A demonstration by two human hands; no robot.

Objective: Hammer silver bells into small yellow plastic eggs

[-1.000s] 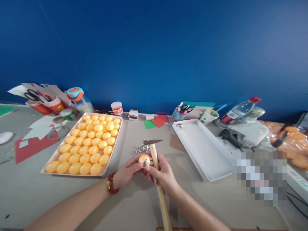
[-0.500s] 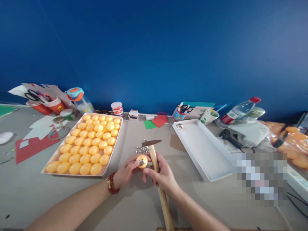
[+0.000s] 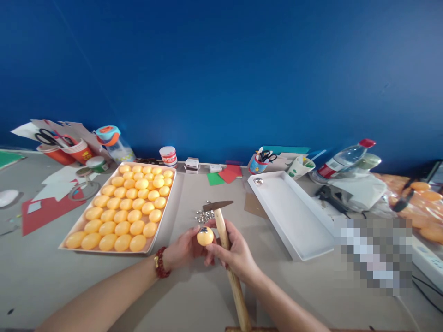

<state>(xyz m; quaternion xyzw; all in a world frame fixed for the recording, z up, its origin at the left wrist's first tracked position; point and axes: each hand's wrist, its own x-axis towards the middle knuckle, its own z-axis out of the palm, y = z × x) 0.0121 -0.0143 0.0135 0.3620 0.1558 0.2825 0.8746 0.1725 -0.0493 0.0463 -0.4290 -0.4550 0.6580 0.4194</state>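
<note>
Holds a ball [image 3: 205,237] clamped in the fingers of the left hand [image 3: 182,249], just left of the hammer [image 3: 236,290]; grips its handle with the right hand's [image 3: 239,254] fingers, metal bits [image 3: 203,216] near its head.

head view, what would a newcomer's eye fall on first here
Probably the rows of orange balls packed in a shallow white box left of the hands, bright against the blue wall. Next, at the centre, the left hand holds a single orange ball with shiny bits near its top, beside a wooden-handled hammer gripped in the right hand.
</note>
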